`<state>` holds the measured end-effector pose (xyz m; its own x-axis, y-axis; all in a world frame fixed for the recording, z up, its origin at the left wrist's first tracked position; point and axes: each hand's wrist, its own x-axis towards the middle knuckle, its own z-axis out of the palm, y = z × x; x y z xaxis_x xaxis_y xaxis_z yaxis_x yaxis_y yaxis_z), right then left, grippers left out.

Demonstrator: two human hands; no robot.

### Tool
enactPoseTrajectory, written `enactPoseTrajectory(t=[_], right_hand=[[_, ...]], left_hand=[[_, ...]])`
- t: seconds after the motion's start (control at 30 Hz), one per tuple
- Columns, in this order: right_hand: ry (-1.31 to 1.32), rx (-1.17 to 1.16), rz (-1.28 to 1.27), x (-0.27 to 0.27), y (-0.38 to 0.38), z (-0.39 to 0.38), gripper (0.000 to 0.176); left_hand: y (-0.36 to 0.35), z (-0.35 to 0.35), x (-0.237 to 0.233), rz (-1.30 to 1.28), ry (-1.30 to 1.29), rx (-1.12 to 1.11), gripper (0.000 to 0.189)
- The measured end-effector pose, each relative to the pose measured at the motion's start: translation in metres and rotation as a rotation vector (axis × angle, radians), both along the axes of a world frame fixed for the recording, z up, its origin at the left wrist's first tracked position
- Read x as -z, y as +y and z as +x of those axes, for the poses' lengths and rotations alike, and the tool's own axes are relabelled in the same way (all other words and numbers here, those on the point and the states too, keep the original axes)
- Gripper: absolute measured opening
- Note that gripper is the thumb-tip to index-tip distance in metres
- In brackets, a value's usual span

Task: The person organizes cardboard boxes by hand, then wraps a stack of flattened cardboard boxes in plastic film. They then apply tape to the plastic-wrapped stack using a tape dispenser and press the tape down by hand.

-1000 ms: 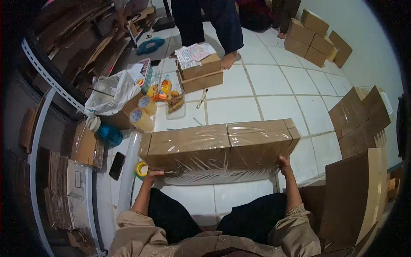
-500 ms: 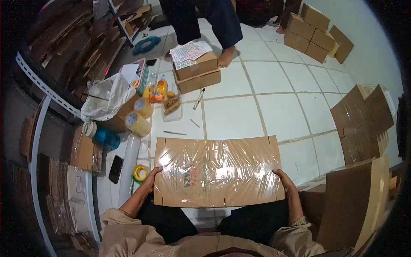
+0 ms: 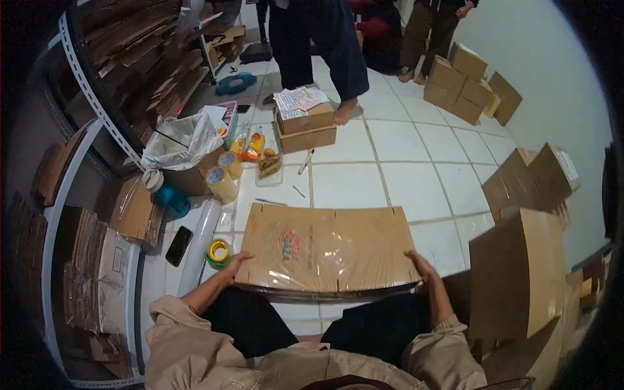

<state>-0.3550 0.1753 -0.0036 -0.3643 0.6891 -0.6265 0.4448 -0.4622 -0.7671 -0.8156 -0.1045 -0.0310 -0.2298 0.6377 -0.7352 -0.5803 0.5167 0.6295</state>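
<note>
A bundle of flat cardboard sheets point(image 3: 351, 244), wrapped in clear shiny film and printed with a red and green logo, spans the space between my hands. My left hand point(image 3: 236, 265) grips its left edge near the front corner. At the opposite edge, my right hand point(image 3: 421, 265) holds the right side. The bundle is tilted, and its layered front edge shows above my knees. Just left of my left hand lie yellow and green tape rolls point(image 3: 219, 251), beside a long roll of clear film point(image 3: 201, 244).
To the left are a phone point(image 3: 179, 246), a blue bottle point(image 3: 171, 197), large tape rolls point(image 3: 221, 184) and a bag-lined bin point(image 3: 182, 144). A person's legs point(image 3: 318, 55) stand behind two stacked boxes point(image 3: 311, 133). Large cartons point(image 3: 513, 276) rise at my right; a shelf point(image 3: 97, 97) runs along the left.
The bundle has tilted, so its layered front edge now shows and the glare on the film has lessened. Both hands keep their hold. The view has tipped upward, showing more of the people behind.
</note>
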Motion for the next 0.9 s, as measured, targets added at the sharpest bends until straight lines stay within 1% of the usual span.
enactPoseTrajectory(t=[0.03, 0.07, 0.13, 0.17, 0.2, 0.23, 0.27, 0.33, 0.37, 0.4, 0.47, 0.5, 0.53, 0.57, 0.6, 0.63, 0.67, 0.7, 0.73, 0.77, 0.8, 0.83, 0.9], right_hand=[[-0.04, -0.033, -0.073, -0.011, 0.004, 0.005, 0.052], [-0.082, 0.014, -0.081, -0.032, -0.003, 0.005, 0.051], [-0.149, 0.004, -0.085, -0.065, -0.014, 0.013, 0.052], [-0.16, 0.007, -0.105, -0.082, -0.024, 0.018, 0.052], [-0.145, 0.017, -0.193, -0.1, -0.034, 0.02, 0.055], [-0.131, 0.029, -0.283, -0.106, -0.043, 0.023, 0.06], [-0.143, 0.034, -0.304, -0.098, -0.049, 0.028, 0.06], [0.009, -0.049, -0.136, -0.088, -0.056, 0.037, 0.067], [0.058, -0.055, -0.203, -0.087, -0.056, 0.04, 0.07], [0.053, -0.051, -0.206, -0.086, -0.055, 0.041, 0.07], [0.026, -0.088, -0.083, -0.083, -0.05, 0.039, 0.07], [0.024, -0.092, -0.087, -0.089, -0.048, 0.031, 0.07], [0.031, -0.017, -0.04, -0.101, -0.047, 0.02, 0.069], [0.038, 0.06, 0.007, -0.108, -0.042, 0.012, 0.069], [0.04, 0.058, 0.009, -0.11, -0.031, 0.01, 0.069], [-0.072, -0.071, 0.201, -0.111, -0.016, 0.008, 0.07], [-0.184, -0.201, 0.394, -0.114, -0.003, 0.005, 0.072], [-0.424, -0.164, 0.5, -0.131, -0.004, -0.015, 0.077], [-0.542, -0.147, 0.548, -0.138, -0.003, -0.033, 0.083], [-0.762, -0.218, 0.971, -0.136, -0.008, -0.05, 0.096], [-0.709, -0.312, 1.203, -0.147, -0.019, -0.073, 0.104], [-0.648, -0.408, 1.433, -0.159, -0.029, -0.096, 0.111], [-0.433, -0.671, 1.43, -0.159, -0.037, -0.133, 0.118]], left_hand=[[-0.003, -0.003, -0.015, -0.011, -0.003, 0.019, 0.048], [-0.009, -0.009, -0.028, -0.026, -0.009, 0.035, 0.05], [-0.021, -0.016, -0.053, 0.043, 0.005, 0.036, 0.056], [-0.023, -0.017, -0.068, 0.023, -0.007, 0.039, 0.056], [-0.023, -0.015, -0.096, -0.017, -0.009, 0.059, 0.057], [-0.024, -0.014, -0.113, -0.059, -0.013, 0.078, 0.058], [-0.025, -0.015, -0.117, -0.079, -0.025, 0.083, 0.058], [-0.023, -0.017, -0.124, -0.045, 0.024, 0.083, 0.056], [-0.021, -0.015, -0.129, -0.046, 0.08, 0.094, 0.061], [-0.017, -0.016, -0.127, -0.048, 0.076, 0.098, 0.061], [-0.012, -0.021, -0.126, 0.072, 0.181, 0.072, 0.072], [-0.007, -0.028, -0.13, 0.118, 0.135, 0.118, 0.074], [0.001, -0.032, -0.133, 0.114, 0.134, 0.115, 0.074], [0.009, -0.034, -0.136, 0.119, 0.201, 0.108, 0.067], [0.019, -0.037, -0.139, 0.129, 0.271, 0.101, 0.061], [0.03, -0.043, -0.14, 0.133, 0.274, 0.099, 0.061], [0.041, -0.05, -0.139, 0.074, 0.285, 0.141, 0.055], [0.051, -0.055, -0.14, 0.019, 0.298, 0.182, 0.051], [0.062, -0.056, -0.144, 0.029, 0.306, 0.178, 0.051], [0.073, -0.053, -0.148, -0.034, 0.38, 0.173, 0.048], [0.082, -0.054, -0.151, -0.099, 0.454, 0.166, 0.046], [0.089, -0.064, -0.142, -0.067, 0.439, 0.192, 0.051], [0.098, -0.062, -0.145, -0.089, 0.481, 0.166, 0.051]])
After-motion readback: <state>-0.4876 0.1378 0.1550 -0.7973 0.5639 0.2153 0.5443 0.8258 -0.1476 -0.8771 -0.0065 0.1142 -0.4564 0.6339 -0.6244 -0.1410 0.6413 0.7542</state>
